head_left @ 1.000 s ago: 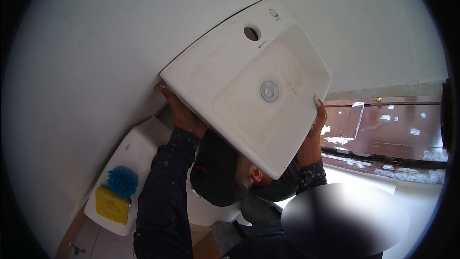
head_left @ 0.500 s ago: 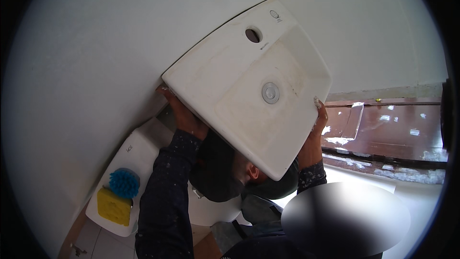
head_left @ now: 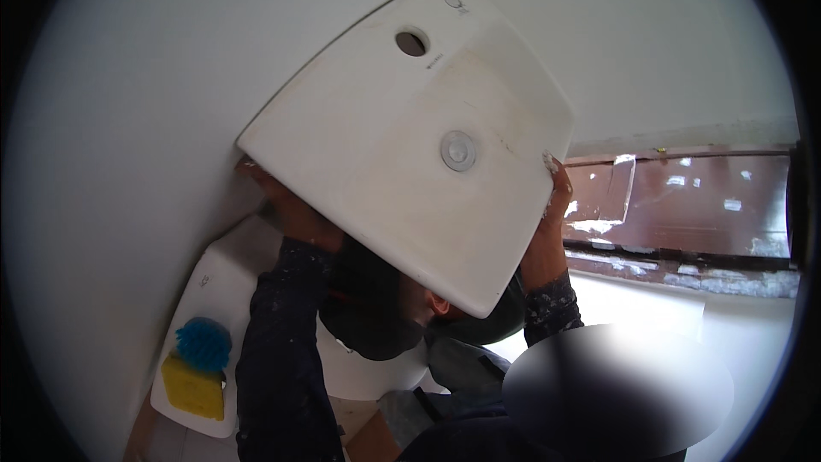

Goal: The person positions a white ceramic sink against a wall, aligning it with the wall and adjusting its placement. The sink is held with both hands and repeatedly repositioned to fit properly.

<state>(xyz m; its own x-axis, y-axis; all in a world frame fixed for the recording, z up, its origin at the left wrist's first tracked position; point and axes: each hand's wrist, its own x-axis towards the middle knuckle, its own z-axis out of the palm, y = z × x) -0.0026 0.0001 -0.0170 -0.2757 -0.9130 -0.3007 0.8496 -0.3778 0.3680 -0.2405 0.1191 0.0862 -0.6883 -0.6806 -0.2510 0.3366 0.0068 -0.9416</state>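
Where pale walls (head_left: 111, 120) fill most of my feed, bending toward its dark rim, I have a white sink (head_left: 376, 180) held up across the middle, its basin facing me on a slant and its back edge seemingly along the left wall. Off to the right I see a brown panel (head_left: 701, 214) patched with white, above a glaring white surface (head_left: 633, 299). Below the sink a co-worker in a dark cap (head_left: 368, 316) is ducked so close that the rim hides part of the head (from here I can't tell whether they touch). At lower left I get a white ceramic tank (head_left: 231, 265) near the wall. The wearer's left hand (head_left: 295, 210) grasps the sink from underneath, by its left corner; the right hand (head_left: 554, 201) clasps the front edge, thumb raised along the rim, other fingers largely hidden. On the tank I find a yellow sponge (head_left: 194, 388) against a blue bristle brush (head_left: 203, 342). Smallest, I make out the round drain (head_left: 458, 151) and the tap hole (head_left: 412, 43).
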